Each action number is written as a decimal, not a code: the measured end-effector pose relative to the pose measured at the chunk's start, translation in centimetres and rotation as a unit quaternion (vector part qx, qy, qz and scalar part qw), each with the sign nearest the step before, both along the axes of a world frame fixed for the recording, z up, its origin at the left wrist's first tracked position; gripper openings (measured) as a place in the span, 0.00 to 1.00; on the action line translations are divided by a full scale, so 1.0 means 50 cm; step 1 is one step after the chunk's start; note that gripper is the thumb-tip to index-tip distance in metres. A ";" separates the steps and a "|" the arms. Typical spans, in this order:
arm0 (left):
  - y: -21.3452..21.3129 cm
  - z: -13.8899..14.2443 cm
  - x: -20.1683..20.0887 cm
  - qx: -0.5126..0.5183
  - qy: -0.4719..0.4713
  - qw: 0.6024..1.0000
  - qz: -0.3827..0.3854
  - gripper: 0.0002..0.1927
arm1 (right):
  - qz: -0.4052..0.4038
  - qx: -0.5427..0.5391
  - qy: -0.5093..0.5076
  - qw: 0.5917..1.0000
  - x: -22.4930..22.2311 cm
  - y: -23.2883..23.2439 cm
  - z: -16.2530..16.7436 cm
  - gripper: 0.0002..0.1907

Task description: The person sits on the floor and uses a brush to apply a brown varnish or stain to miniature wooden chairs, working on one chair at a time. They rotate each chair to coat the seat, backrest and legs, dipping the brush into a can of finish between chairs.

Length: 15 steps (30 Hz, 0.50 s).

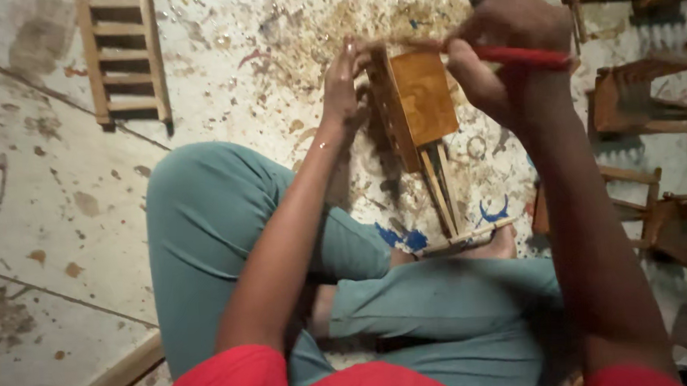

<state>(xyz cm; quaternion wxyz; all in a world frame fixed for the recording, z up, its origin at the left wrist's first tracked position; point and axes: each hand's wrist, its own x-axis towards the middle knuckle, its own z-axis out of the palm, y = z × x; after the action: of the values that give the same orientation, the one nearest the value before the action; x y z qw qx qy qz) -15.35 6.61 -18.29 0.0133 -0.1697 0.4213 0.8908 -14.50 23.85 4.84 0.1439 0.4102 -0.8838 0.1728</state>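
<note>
A person sits cross-legged on a stained, paint-spattered floor (40,232), wearing teal trousers and red sleeves. A small wooden chair frame (417,111), brown with pale legs, stands tipped on the floor just beyond the crossed legs; its pale leg ends reach back to rest against a bare foot (495,244).

Nearest the viewer, left of the knees, a loose pale wooden stick (122,373) lies flat on the floor, well apart from the chair frame.

The left hand (343,83) presses against the left side of the chair frame, its fingers straight and together, flat against the slatted edge, steadying rather than wrapped round it. The right hand (501,51) hovers at the chair frame's upper right corner, its fingers curled tight around a red-handled tool (524,56), which points left across the frame's top edge. The tool's tip is blurred, so whether it touches the wood cannot be told.

Right of the chair frame, several more small wooden chairs (629,104) lie crowded on the floor, partly hidden behind the right forearm. Farther off, to the upper left of the chair frame, a ladder-like slatted wooden panel (121,60) lies flat on the floor, well apart.
</note>
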 end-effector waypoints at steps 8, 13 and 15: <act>0.006 -0.013 -0.005 0.052 -0.057 0.997 -0.027 0.47 | -0.084 0.053 -0.085 0.991 0.230 0.030 0.040 0.07; 0.014 -0.047 -0.007 0.034 0.039 0.999 0.008 0.48 | -0.100 0.032 -0.231 0.967 0.303 0.092 0.099 0.06; 0.014 -0.045 -0.005 0.007 0.011 1.000 0.004 0.47 | -0.130 0.160 -0.188 0.960 0.251 0.086 0.086 0.03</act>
<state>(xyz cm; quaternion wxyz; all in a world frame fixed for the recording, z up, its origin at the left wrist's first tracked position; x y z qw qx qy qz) -15.62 7.29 -20.56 0.0061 -0.1614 0.4148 0.8955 -1.95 28.16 9.15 -0.0709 0.2691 -0.9569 0.0831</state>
